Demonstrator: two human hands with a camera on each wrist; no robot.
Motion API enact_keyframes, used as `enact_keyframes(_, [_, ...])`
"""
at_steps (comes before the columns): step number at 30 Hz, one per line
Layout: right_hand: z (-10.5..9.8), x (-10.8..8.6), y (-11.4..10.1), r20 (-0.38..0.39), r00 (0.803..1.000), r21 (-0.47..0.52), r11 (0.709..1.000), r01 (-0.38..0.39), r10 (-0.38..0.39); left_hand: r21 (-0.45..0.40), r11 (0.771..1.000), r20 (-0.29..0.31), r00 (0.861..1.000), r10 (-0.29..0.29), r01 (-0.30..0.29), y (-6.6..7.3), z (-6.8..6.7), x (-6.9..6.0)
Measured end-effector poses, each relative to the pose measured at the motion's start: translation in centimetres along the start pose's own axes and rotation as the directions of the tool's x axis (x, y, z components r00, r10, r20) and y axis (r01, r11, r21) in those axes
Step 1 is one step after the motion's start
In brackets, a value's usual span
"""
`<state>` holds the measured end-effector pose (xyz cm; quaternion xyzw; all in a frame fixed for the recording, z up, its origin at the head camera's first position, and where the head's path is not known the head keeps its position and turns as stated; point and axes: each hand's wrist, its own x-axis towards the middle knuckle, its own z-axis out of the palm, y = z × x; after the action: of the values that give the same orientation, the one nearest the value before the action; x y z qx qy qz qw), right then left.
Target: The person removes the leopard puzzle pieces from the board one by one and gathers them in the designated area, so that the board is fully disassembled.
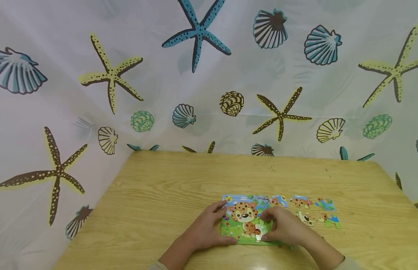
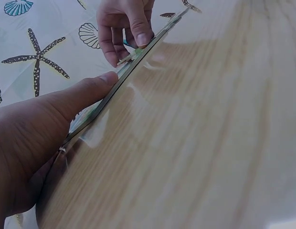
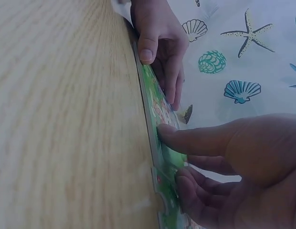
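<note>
A jigsaw puzzle board (image 1: 234, 234) with a cartoon leopard on grass under a blue sky lies on the table. At its left side my left hand (image 1: 209, 227) holds the edge, the thumb along the front rim and the fingers near the upper left corner. Over the right part of the picture, my right hand (image 1: 286, 227) pinches a puzzle piece (image 1: 261, 229) between thumb and fingers. That piece appears tilted in the left wrist view, its thin edge (image 2: 124, 61) showing under the fingertips. My right hand hides the board's right side.
Several loose puzzle pieces (image 1: 325, 204) lie in two rough rows to the right of the board. The wood-grain table (image 1: 155, 195) extends around it. Behind and beside the table hangs a white curtain (image 1: 215, 131) printed with starfish and shells.
</note>
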<state>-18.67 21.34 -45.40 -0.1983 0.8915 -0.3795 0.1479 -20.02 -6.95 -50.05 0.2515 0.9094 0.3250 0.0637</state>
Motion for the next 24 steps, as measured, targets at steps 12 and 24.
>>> enact_keyframes(12, [-1.4,-0.9,1.2,0.02,0.999,0.26,0.965,-0.035,0.031,0.013,1.0,0.007,1.0,0.001,-0.002,0.1,0.1,0.1])
enact_keyframes(24, [-3.5,-3.8,4.3,0.034,0.996,0.409,0.909,-0.084,0.076,0.02,1.0,-0.006,1.0,0.007,-0.007,0.0,0.0,0.2])
